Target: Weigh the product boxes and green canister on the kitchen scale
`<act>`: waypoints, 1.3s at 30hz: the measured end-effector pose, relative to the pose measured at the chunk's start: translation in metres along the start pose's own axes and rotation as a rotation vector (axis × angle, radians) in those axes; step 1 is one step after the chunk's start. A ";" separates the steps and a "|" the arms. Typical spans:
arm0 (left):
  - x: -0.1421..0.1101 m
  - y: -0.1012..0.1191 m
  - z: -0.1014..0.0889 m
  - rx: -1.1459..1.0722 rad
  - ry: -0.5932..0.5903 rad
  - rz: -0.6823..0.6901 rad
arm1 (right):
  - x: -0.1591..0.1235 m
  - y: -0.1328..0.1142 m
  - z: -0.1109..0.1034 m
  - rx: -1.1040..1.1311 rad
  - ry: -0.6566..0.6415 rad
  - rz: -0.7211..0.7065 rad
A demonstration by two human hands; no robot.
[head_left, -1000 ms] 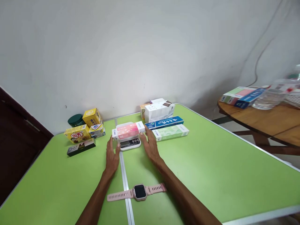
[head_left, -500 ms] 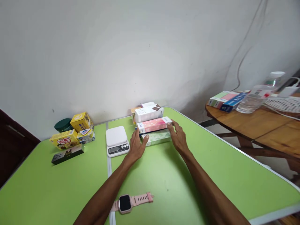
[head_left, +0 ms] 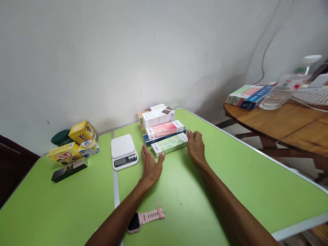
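A long pale green box [head_left: 169, 144] lies on the green table, in front of a pink box [head_left: 164, 129]. Under the pink box the edge of a dark blue box [head_left: 155, 140] shows. My left hand [head_left: 151, 166], fingers and thumb spread, is beside the left end of the pale green box and grips nothing. At that box's right end is my right hand [head_left: 196, 147], its thumb apart from its bent fingers; whether it touches the box I cannot tell. A white kitchen scale [head_left: 123, 147] stands left of my left hand.
Behind the pink box stand a white box [head_left: 157, 118] and an orange one [head_left: 141, 122]. Yellow boxes [head_left: 65, 153], a black box [head_left: 69, 169] and a dark green lid [head_left: 61, 137] are at left. A pink-strapped watch [head_left: 151, 216] lies near my left forearm. A wooden table [head_left: 256, 124] holds a bottle [head_left: 275, 94].
Both hands have come away from the pink box, which now rests on the dark blue one. They have moved down to the ends of the pale green box. The view has shifted slightly.
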State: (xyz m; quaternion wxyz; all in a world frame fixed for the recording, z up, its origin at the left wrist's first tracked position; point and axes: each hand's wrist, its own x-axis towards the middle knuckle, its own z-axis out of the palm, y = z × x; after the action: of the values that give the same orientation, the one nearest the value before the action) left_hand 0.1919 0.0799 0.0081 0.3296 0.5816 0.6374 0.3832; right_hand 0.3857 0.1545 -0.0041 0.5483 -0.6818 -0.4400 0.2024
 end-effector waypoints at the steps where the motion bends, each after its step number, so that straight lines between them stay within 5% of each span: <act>1: -0.004 0.001 0.004 -0.027 -0.039 -0.021 | -0.006 -0.002 0.002 -0.007 -0.002 0.022; 5: -0.014 0.007 0.009 -0.105 -0.111 -0.007 | -0.033 -0.013 0.005 0.017 -0.001 0.081; 11: -0.028 0.028 -0.014 -0.133 -0.091 0.075 | -0.058 -0.039 -0.015 0.073 0.054 0.075; 17: 0.019 0.048 -0.027 -0.110 -0.009 0.212 | -0.010 -0.079 0.000 0.110 0.068 -0.180; 22: 0.070 0.044 -0.026 -0.086 -0.010 0.224 | 0.029 -0.076 0.028 0.062 -0.015 -0.218; 27: 0.056 0.033 -0.037 -0.104 -0.028 0.284 | 0.015 -0.061 0.017 0.026 0.081 -0.154; 30: 0.026 0.019 -0.061 -0.091 -0.006 0.367 | -0.016 -0.070 0.006 0.005 0.087 -0.279; 33: -0.002 -0.009 -0.098 -0.029 0.136 0.468 | -0.055 -0.093 0.014 0.051 -0.027 -0.447; 39: -0.035 -0.102 -0.207 0.133 0.697 0.292 | -0.165 -0.147 0.094 0.259 -0.599 -0.521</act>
State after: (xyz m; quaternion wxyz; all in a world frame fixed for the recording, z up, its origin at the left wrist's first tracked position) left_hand -0.0335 0.0206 0.0195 -0.0035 0.5212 0.6452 0.5587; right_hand 0.1716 0.0743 0.0683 0.5102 -0.3841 -0.7086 0.3000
